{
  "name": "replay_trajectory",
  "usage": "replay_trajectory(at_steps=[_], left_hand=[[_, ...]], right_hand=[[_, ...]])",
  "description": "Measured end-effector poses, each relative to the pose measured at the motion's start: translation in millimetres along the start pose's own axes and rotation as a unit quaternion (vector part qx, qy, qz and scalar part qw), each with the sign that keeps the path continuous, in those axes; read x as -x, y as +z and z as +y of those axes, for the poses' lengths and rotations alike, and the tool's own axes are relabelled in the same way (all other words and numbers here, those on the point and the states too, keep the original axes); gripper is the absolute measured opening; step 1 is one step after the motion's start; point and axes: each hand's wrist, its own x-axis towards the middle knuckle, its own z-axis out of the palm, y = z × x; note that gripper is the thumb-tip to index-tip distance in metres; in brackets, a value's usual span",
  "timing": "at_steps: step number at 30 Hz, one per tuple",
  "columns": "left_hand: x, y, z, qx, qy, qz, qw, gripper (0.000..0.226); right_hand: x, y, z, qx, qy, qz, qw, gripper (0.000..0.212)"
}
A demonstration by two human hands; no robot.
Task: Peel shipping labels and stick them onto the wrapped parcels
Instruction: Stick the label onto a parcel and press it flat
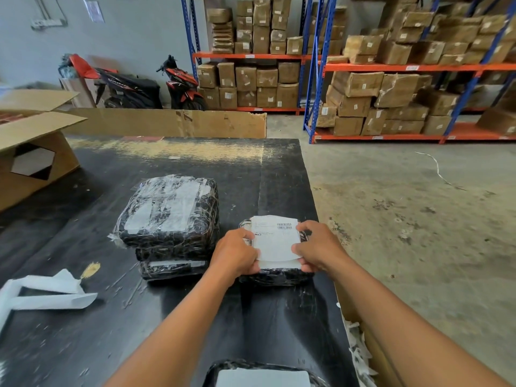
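Note:
A white shipping label [276, 241] with a barcode lies on top of a black wrapped parcel [275, 276] near the right edge of the black table [178, 317]. My left hand [234, 254] pinches the label's left edge with curled fingers. My right hand [315, 248] pinches its right edge. A stack of black wrapped parcels [170, 213] stands just to the left, without a label on top. Another wrapped parcel [262, 377] with a white label shows at the bottom edge.
White peeled backing paper [47, 296] lies on the table's left side. An open cardboard box [33, 152] stands at the far left. A box with paper scraps [360, 356] sits beside the table's right edge. Shelves of cartons [391, 88] and motorbikes [181, 88] stand behind.

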Motion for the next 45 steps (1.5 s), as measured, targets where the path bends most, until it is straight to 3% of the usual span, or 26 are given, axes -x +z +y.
replay_trajectory(at_steps=[6, 11, 14, 17, 21, 26, 34, 45], left_hand=[[6, 3, -11, -0.027, 0.058, 0.035, 0.997, 0.042], [8, 3, -19, -0.058, 0.102, 0.016, 0.993, 0.045], [8, 4, -16, -0.063, 0.091, 0.02, 0.994, 0.038], [8, 3, -14, -0.05, 0.075, 0.016, 0.996, 0.024], [7, 2, -18, -0.039, 0.077, 0.004, 0.996, 0.038], [7, 2, -12, -0.091, 0.067, 0.016, 0.993, 0.035], [10, 1, -13, -0.132, 0.085, 0.026, 0.987, 0.029], [19, -1, -24, -0.197, 0.113, 0.059, 0.972, 0.043]], right_hand=[[15, 10, 9, 0.089, -0.064, 0.027, 0.994, 0.044], [18, 16, 8, 0.188, -0.097, 0.006, 0.977, 0.048], [19, 19, 6, 0.244, -0.093, 0.011, 0.965, 0.034], [19, 18, 4, 0.237, -0.063, 0.036, 0.969, 0.023], [24, 16, 5, 0.229, -0.092, -0.001, 0.969, 0.049], [26, 11, -2, 0.253, -0.083, -0.009, 0.964, 0.042], [29, 4, 1, 0.185, -0.064, -0.013, 0.98, 0.048], [26, -2, 15, 0.142, -0.045, -0.035, 0.988, 0.042]])
